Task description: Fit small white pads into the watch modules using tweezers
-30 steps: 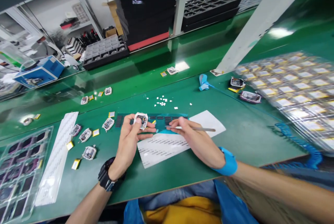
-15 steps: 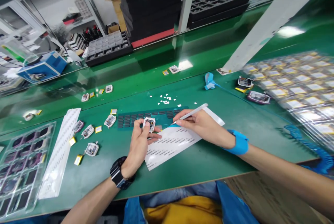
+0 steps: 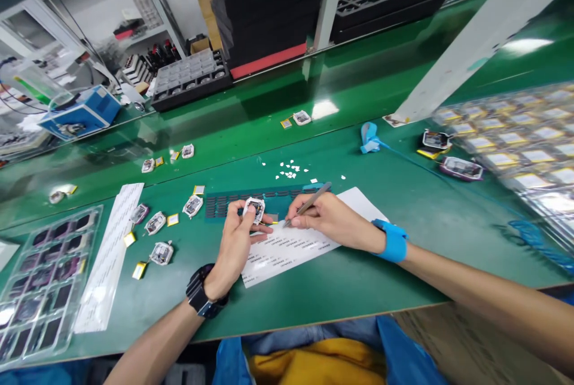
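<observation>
Between the thumb and fingers of my left hand [image 3: 237,232] is a small white device housing [image 3: 255,208] with its electronics exposed. A small battery [image 3: 272,217] shows beside it, near my fingertips. My right hand [image 3: 325,217] is closed around metal tweezers [image 3: 317,196]. Their tips point down at a white printed sheet [image 3: 287,256] lying under both hands. Just behind the hands lies a teal sheet of dark adhesive pieces [image 3: 219,204], partly covered by them. Small white scraps [image 3: 289,168] are scattered farther back on the green table.
More housings with batteries [image 3: 161,252] lie to the left, beside a second printed strip [image 3: 101,277] and a clear tray [image 3: 49,289]. On the right are two devices [image 3: 461,168], a tray of batteries [image 3: 524,140] and a coiled blue cord [image 3: 538,238]. A white post [image 3: 457,56] rises there.
My right hand has moved left, and the tweezers' tips are now closer to the housing, over the printed sheet. My left hand keeps its hold on the housing.
</observation>
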Available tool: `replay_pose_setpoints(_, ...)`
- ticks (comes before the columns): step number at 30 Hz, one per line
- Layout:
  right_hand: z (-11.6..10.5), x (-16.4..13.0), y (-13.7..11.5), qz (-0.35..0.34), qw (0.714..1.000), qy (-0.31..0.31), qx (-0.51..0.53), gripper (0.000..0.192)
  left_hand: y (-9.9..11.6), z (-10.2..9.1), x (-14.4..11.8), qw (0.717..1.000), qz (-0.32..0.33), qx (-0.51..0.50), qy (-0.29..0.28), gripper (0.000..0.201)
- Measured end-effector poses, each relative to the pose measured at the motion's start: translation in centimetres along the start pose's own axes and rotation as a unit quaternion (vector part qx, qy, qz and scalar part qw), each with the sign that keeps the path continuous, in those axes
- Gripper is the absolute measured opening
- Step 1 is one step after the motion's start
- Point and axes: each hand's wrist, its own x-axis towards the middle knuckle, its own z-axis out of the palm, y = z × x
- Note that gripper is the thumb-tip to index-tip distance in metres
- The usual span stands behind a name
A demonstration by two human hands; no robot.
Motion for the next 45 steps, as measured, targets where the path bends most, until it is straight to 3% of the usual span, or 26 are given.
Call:
replay_pose_setpoints(9, 0.5, 0.1, 0.3, 0.011, 1.000, 0.012, 0.014, 0.016, -0.3, 0.3, 0.0, 1.000, -0.002, 0.017, 0.011, 0.028)
replay_pose_setpoints(16, -0.4, -0.2, -0.4, 0.036, 0.997, 0.010, 0.070, 0.028, -0.2, -0.3, 0.3, 0.999, -0.019, -0.034, -0.002, 0.026)
replay_pose_setpoints(20, -0.3, -1.1, -1.6, 0.030, 0.989, 0.092, 0.110, 0.033, 0.0, -0.3, 0.1, 0.993, 0.019, -0.108, -0.042, 0.029)
replay_pose_setpoints(25, 2.2, -2.5, -3.0, -0.046, 0.962, 0.217, 0.158, 0.034, 0.5, 0.4, -1.3, 0.977, 0.065, -0.174, -0.107, 0.057)
replay_pose_setpoints(31, 5.3, -2.9, -3.2, -0.101, 0.931, 0.323, 0.135, 0.031, 0.4, 0.8, -2.4, 0.955, 0.082, -0.247, -0.145, 0.039)
replay_pose_setpoints(45, 6.3, -3.1, -2.6, -0.140, 0.920, 0.362, 0.052, 0.025, 0.4, 0.8, -2.7, 0.956, 0.078, -0.253, -0.126, 0.045)
